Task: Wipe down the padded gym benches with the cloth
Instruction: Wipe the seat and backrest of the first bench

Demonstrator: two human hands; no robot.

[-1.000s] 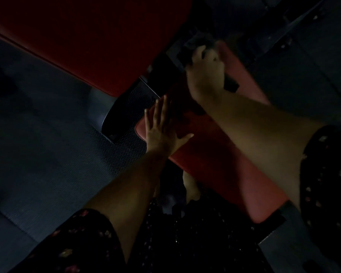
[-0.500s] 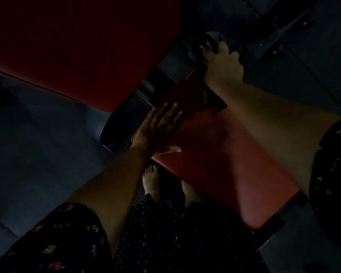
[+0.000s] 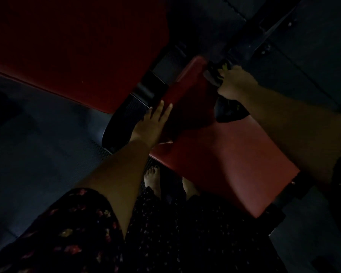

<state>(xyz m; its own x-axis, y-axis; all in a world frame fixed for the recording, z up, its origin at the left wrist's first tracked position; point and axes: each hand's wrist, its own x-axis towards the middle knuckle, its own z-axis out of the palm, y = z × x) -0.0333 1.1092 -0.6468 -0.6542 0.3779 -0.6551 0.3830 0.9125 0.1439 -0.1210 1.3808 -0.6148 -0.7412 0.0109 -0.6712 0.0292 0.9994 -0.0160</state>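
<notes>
A red padded seat pad (image 3: 224, 160) is seen running from the lower right towards the upper middle of the view, narrowing at its far end. The cloth (image 3: 227, 113), a dark rag, is found at that narrow far end: part of it is bunched under the fingers at the pad's far right edge, and part is draped on the pad beneath the wrist.

The cloth is gripped by the right hand (image 3: 235, 83), whose fingers are curled round it with the knuckles turned upward. The right forearm is stretched across the pad's right edge from the lower right, almost straight.

The left hand (image 3: 153, 125) is laid flat on the pad's left edge, palm down. Its fingers are held straight and slightly spread, pointing towards the far end, and the thumb is tucked along the pad's side. Nothing is held in it. The left arm is extended from a dark floral sleeve (image 3: 77, 223).

A larger red back pad (image 3: 77, 46) is seen at the upper left, joined to the seat by a black bracket (image 3: 150, 89). Two bare feet (image 3: 153, 178) are seen on the dark floor mat (image 3: 37, 144) below the seat's near left edge.

Whether either pad bears a brand or label cannot be told in the dim light.
</notes>
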